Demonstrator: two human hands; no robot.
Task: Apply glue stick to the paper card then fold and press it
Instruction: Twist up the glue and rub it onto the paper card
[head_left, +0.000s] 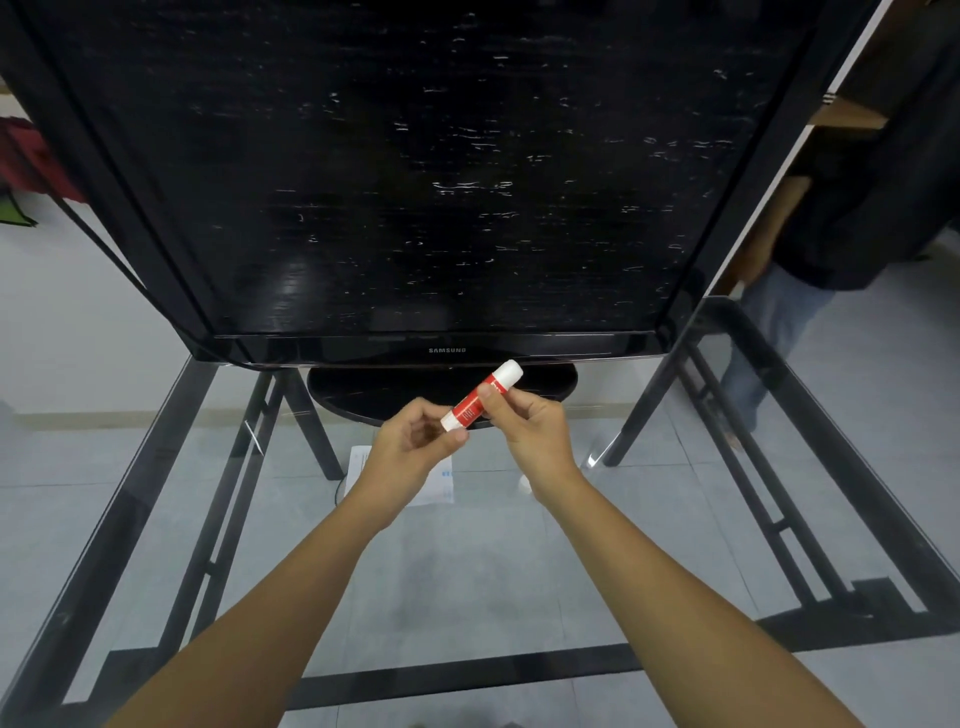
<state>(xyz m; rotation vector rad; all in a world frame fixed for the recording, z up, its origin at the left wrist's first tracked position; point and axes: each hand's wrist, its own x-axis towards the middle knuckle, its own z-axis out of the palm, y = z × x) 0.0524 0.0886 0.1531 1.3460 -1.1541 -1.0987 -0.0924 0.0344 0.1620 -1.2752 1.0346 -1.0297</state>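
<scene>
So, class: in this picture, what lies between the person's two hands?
In the head view, the glue stick spans the gap: the left hand pinches its lower white end, the right hand grips its red body. The paper card lies on the glass table beneath.

- My left hand (410, 441) is curled, fingertips pinched together.
- My right hand (530, 421) is curled too, thumb up.
- Both my bare arms reach forward.

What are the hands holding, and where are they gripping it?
A glue stick: the right hand grips its red middle, the left hand pinches its white lower end.
</scene>
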